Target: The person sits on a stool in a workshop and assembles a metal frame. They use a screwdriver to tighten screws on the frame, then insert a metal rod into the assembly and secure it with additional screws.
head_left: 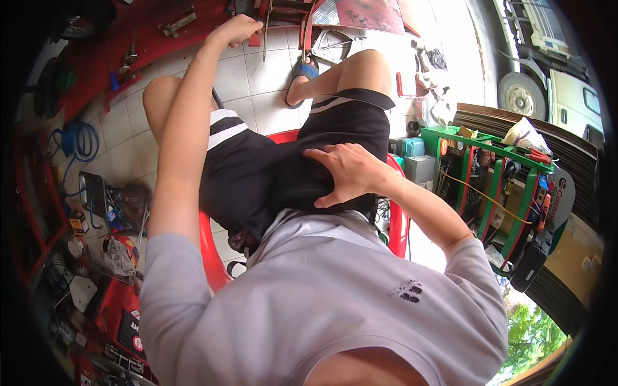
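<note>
you sit on a red plastic chair (212, 254) over a white tiled floor (257, 77), looking down at your own lap. your left hand (235, 30) is stretched far out toward twelve o'clock, up near the top edge of the view; its fingers are curled together into a loose fist with the knuckles up, and you cannot tell from here whether anything is pinched inside. just beside it at one o'clock stands a thin metal rod (265, 29), and further off at ten o'clock a metal latch (177, 23) lies on a red metal surface (154, 38).

your right hand (344, 175) rests flat on your black shorts (270, 174) over the right thigh, near the centre of the view; its fingers (322, 156) are spread and point toward nine o'clock, holding nothing.

at three o'clock from that hand a green rack (499, 186) of tools stands well apart. at eight o'clock lies a clutter of small parts, and a blue coiled hose (77, 145) lies at nine o'clock. a truck (547, 71) is parked at two o'clock.
</note>
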`<state>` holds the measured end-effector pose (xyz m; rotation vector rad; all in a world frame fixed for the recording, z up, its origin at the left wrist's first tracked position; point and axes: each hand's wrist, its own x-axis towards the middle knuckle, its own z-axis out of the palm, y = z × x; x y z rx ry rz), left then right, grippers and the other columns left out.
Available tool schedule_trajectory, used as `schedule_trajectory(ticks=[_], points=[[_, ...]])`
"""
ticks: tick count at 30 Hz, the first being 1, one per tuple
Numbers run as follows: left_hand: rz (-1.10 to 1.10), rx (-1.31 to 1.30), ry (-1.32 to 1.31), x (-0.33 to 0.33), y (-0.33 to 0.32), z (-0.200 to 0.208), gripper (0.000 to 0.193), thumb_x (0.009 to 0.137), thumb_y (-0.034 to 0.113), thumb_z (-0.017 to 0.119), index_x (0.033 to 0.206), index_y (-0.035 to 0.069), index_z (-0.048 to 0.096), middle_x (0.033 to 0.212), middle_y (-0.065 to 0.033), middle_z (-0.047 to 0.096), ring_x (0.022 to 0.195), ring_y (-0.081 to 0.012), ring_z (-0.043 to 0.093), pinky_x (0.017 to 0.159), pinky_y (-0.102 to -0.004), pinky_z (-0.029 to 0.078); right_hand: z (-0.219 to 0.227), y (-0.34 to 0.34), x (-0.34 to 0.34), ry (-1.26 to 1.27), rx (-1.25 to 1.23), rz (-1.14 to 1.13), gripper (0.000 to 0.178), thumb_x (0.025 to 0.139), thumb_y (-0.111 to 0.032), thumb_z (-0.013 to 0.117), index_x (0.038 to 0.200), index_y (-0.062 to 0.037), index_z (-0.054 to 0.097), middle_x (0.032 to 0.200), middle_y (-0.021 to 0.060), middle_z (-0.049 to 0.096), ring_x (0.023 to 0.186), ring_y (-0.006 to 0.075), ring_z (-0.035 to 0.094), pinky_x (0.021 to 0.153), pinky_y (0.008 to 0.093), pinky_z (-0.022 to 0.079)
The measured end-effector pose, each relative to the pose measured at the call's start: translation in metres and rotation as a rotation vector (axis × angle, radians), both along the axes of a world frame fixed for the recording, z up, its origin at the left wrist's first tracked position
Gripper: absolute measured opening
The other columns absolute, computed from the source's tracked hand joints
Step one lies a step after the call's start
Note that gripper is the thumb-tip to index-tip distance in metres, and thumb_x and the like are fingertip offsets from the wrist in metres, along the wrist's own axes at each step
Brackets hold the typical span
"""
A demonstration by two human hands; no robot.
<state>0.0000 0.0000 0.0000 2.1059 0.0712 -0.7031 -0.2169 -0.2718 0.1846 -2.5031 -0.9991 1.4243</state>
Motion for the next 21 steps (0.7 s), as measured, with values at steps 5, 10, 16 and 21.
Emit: schedule_trajectory(ticks=[5,10,16,21], points=[[0.053,-0.111,0.003,-0.012,-0.006,0.014,0.033,0.094,0.041,0.050,0.102,0.012,0.065,0.057,0.0111,0.032,0.051,-0.0038,0.026,0.047,-0.0227,0.021,0.012,-0.055,-0.023,0.187,0.110,-0.331,0.085,0.064,-0.049,0.074,0.130,-0.0024,0.047,0.088,0.0210,0.066,0.089,0.0360,0.063,0.083,0.0419,0.048],[0.032,-0.181,-0.037,0.000,-0.007,0.009,0.033,0.094,0.040,0.050,0.103,0.012,0.065,0.058,0.0110,0.034,0.051,-0.0032,0.027,0.047,-0.0221,0.021,0.014,-0.104,-0.047,0.222,0.175,-0.618,0.082,0.063,-0.043,0.076,0.129,-0.0046,0.047,0.106,0.0173,0.064,0.099,0.0287,0.062,0.091,0.0364,0.045],[0.017,-0.221,-0.207,0.014,-0.018,-0.008,0.034,0.093,0.031,0.055,0.092,0.000,0.069,0.072,-0.0050,0.064,0.064,-0.0132,0.057,0.057,-0.0319,0.045,0.027,-0.139,-0.099,0.386,0.208,-1.023,0.090,0.064,-0.047,0.074,0.136,-0.0071,0.038,0.120,0.0153,0.056,0.112,0.0282,0.054,0.098,0.0381,0.038],[0.014,-0.242,-0.141,0.017,-0.013,-0.003,0.032,0.094,0.032,0.053,0.103,0.004,0.066,0.069,0.0008,0.055,0.062,-0.0072,0.047,0.056,-0.0243,0.038,0.017,-0.195,-0.192,0.452,0.375,-1.491,0.093,0.070,-0.046,0.068,0.144,-0.0113,0.025,0.141,0.0208,0.033,0.131,0.0285,0.033,0.107,0.0374,0.024]])
